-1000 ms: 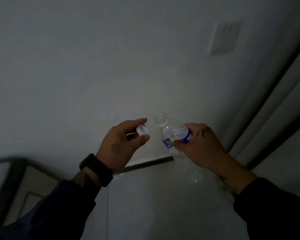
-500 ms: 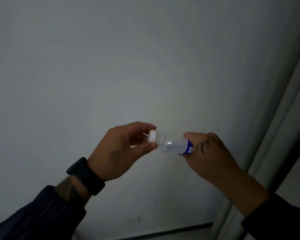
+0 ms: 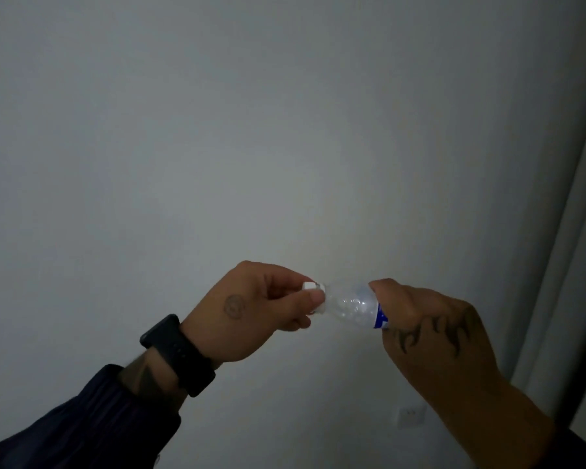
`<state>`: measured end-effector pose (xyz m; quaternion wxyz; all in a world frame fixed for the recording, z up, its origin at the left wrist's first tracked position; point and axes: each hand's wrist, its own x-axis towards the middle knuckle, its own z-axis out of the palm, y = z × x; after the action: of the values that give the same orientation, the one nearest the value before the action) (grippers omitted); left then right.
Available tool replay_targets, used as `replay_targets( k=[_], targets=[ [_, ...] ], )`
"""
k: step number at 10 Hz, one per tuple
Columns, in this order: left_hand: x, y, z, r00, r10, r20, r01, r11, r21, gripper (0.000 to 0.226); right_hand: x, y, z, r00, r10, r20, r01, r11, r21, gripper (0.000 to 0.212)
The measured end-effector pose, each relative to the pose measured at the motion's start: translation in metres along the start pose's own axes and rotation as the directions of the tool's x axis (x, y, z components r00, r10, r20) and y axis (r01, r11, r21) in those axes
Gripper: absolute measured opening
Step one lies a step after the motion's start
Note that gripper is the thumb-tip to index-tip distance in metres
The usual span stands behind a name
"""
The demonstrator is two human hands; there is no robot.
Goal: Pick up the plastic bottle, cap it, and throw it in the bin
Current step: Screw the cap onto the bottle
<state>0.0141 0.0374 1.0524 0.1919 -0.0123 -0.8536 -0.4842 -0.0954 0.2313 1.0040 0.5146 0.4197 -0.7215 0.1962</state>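
A clear plastic bottle (image 3: 351, 305) with a blue and white label lies sideways in the air in front of a pale wall, its neck pointing left. My right hand (image 3: 430, 328) is wrapped around its body, hiding the lower half. A white cap (image 3: 310, 286) sits on the bottle's neck, pinched between the thumb and fingers of my left hand (image 3: 251, 309). No bin is in view.
A plain grey-white wall (image 3: 251, 130) fills the view. A pale curtain (image 3: 575, 252) hangs along the right edge. A wall socket (image 3: 410, 416) sits low on the wall below my hands. The room is dim.
The cap, held apart from the open bottle a second ago, now sits on its neck. The bottle has tipped sideways. The view has risen up the wall.
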Motion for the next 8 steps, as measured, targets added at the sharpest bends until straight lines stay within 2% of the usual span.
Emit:
replay_targets(
  k=[1,2,3,4,5,6,7,8],
  targets=[
    [0.0,0.005,-0.002,0.998,-0.057,0.013,0.058,0.994,-0.088,0.017,-0.007,-0.003,0.004,0.999,0.028,0.021,-0.029,0.999,0.045,0.048],
    [-0.001,0.009,-0.006,0.992,0.127,0.018,-0.128,0.981,0.146,0.016,0.001,0.008,0.008,0.987,0.055,0.151,-0.071,0.992,0.106,0.052],
    [-0.002,0.014,-0.012,0.871,0.48,0.1,-0.451,0.703,0.55,0.023,0.022,0.007,-0.006,0.966,0.041,0.255,-0.093,0.976,0.195,0.04],
    [0.005,0.019,-0.02,0.685,0.679,0.264,-0.639,0.384,0.667,0.03,0.039,0.011,-0.013,0.864,0.102,0.493,-0.257,0.931,0.258,0.012],
    [0.015,0.021,-0.026,0.574,0.713,0.403,-0.729,0.221,0.648,0.033,0.048,0.008,-0.015,0.775,0.075,0.628,-0.335,0.891,0.306,0.007],
    [0.017,0.024,-0.033,0.783,0.597,0.172,-0.599,0.652,0.465,0.039,0.056,0.004,-0.006,0.749,0.164,0.642,-0.479,0.803,0.354,0.034],
    [0.018,0.018,-0.035,0.872,0.482,0.086,-0.468,0.768,0.437,0.021,0.049,-0.009,0.0,0.544,0.266,0.796,-0.578,0.807,0.125,0.068],
    [0.012,0.014,-0.035,0.848,0.514,0.131,-0.495,0.678,0.543,0.017,0.041,-0.014,-0.008,0.718,0.381,0.582,-0.534,0.839,0.11,0.01]
  ],
)
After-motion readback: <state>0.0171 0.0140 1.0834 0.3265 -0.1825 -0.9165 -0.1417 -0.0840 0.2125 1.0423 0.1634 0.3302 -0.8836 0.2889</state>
